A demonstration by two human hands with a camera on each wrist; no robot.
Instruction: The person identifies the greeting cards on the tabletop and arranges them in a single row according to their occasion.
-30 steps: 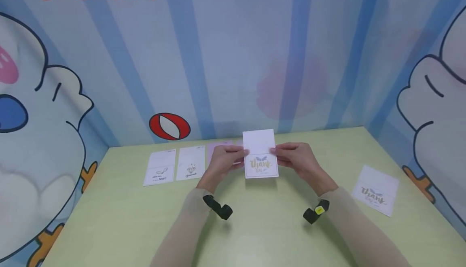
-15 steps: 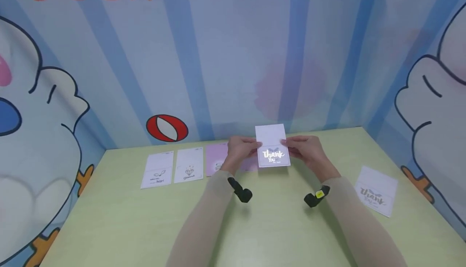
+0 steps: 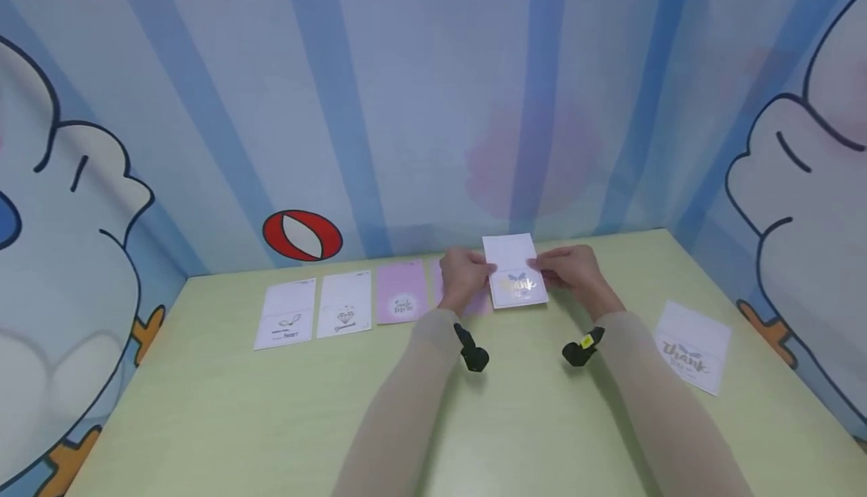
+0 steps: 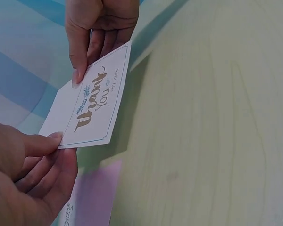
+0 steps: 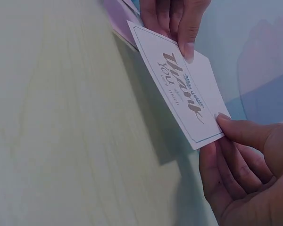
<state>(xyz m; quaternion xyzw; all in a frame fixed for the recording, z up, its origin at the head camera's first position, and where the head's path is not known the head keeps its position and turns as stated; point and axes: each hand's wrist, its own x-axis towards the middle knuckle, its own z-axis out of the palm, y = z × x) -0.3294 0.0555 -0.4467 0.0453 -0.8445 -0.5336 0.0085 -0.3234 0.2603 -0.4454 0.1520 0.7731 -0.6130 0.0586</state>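
A white greeting card (image 3: 518, 286) with gold "Thank you" lettering and a crease across its middle is held by its two side edges. My left hand (image 3: 463, 278) pinches the left edge, thumb on the printed face and fingers beneath. On the opposite edge my right hand (image 3: 572, 272) pinches in the same way. In the left wrist view the card (image 4: 96, 106) is tilted above the table, casting a shadow on it. A pink card (image 3: 482, 303) lies partly hidden behind my left hand.
Left of my hands, a pink card (image 3: 403, 294) and two white cards (image 3: 344, 305) (image 3: 286, 315) lie in a row near the back wall. Another white "Thank" card (image 3: 692, 346) lies slanted at the right. A printed cloth wall (image 3: 433, 105) borders the table (image 3: 271, 422).
Both hands have carried the held card to the right and toward the back of the table. The pink cards, earlier mostly covered by my left hand, show more now. The grips stay the same.
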